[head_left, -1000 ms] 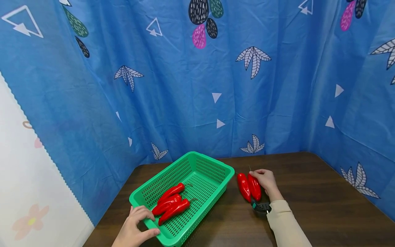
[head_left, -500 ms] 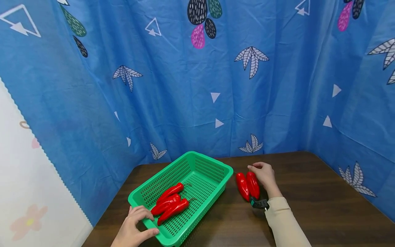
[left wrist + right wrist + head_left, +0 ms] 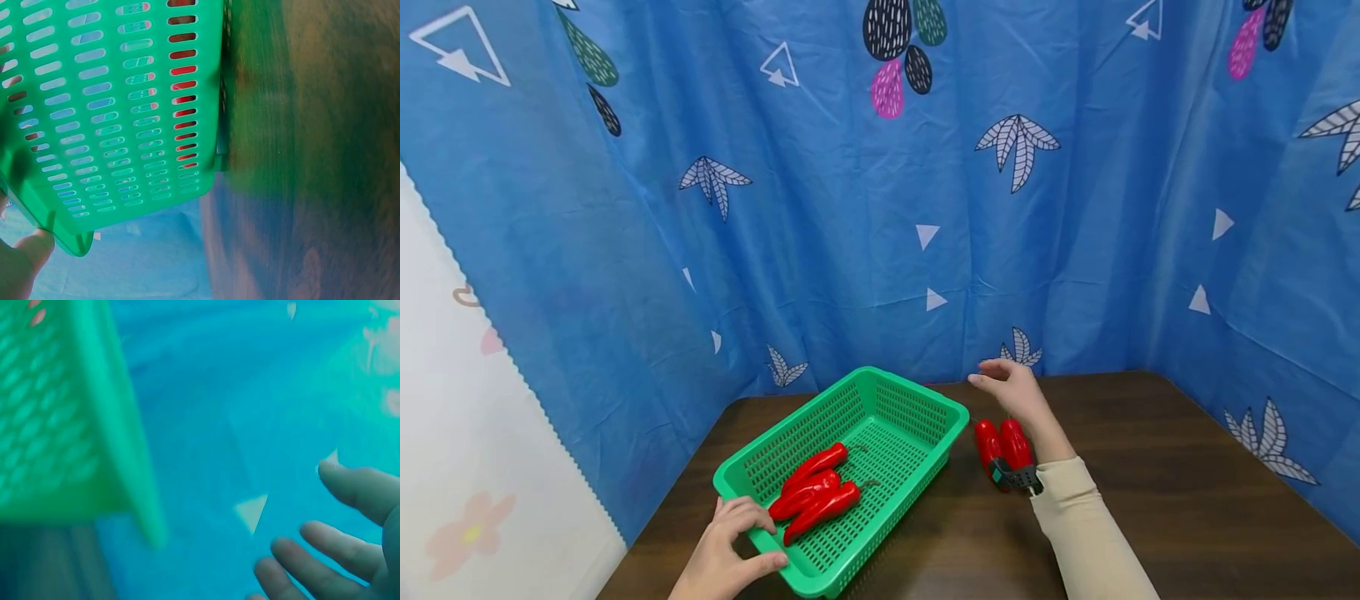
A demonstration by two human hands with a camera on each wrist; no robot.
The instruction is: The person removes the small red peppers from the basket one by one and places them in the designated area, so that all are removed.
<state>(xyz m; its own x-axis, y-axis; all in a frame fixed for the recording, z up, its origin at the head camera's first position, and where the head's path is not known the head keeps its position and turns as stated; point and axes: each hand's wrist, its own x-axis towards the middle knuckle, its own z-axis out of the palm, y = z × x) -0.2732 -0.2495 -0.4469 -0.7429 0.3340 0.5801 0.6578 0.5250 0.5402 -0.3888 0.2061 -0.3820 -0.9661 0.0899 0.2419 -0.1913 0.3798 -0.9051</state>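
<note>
My left hand grips the near-left corner of a green basket, thumb on the rim and fingers over the edge; the left wrist view shows the thumb on the basket's rim. Inside lie three red peppers with thin stems. Two more red peppers lie side by side on the table, right of the basket, partly hidden by the dark wristband. Above and beyond them my right hand is raised, holding nothing. In the right wrist view its fingers are spread apart from the basket's rim.
The dark wooden table stretches to the right of the peppers. A patterned blue curtain hangs behind and along both sides, with a pale cloth at the left.
My right hand has let go of the right-hand pepper on the table and moved up, away and slightly left. The left hand and the basket look unmoved.
</note>
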